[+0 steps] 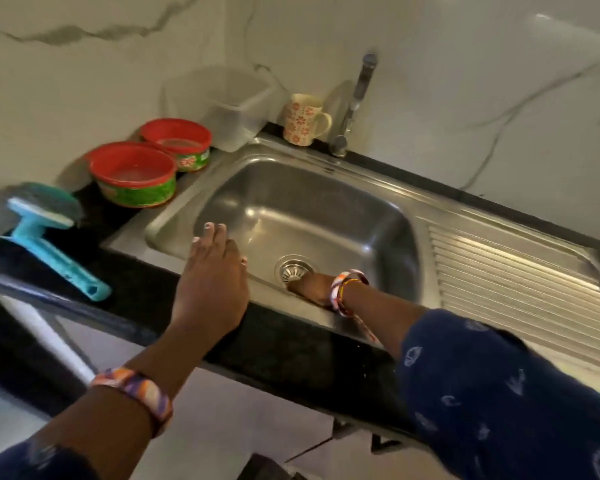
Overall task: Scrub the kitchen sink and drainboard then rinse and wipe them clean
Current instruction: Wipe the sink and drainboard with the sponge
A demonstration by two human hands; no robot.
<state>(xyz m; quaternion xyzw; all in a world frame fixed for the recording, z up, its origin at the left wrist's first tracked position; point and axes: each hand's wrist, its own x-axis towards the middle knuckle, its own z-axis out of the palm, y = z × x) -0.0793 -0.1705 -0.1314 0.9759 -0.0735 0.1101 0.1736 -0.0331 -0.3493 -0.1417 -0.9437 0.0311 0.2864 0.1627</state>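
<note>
A: Far left first. Our scrub brush (45, 230), blue handle with a dark pad, lies on the black table (284, 344), well apart from both hands. No foam or suds anywhere, so we judge the scrubbing not begun.

B: Agreed. Next, two red-rimmed bowls (132, 174), (177, 142) with green patterned sides, standing beside each other at the sink's left edge. We see nothing in either, though the view is blurred.

A: Behind them a clear plastic tub (234, 109) against the wall, on its side as far as we can tell, nothing visible inside.

B: Our left hand (212, 282) reaches over the sink's front rim, fingers straight and together, holding nothing.

A: The sink (326, 216) itself: steel basin, bare, looks dry or nearly so. The drain strainer (293, 268) sits in its floor.

B: Our right hand (309, 287) dips inside the front wall just beside that strainer. Its fingers are hidden, so we cannot tell whether it grips anything.

A: Patterned mug (303, 119) upright at the back rim, beside the tap (355, 98); contents not visible. No water running.

B: The drainboard (516, 268), far right, is ribbed and looks untouched. Scrub, rinse and wipe all remain, we reckon.
</note>
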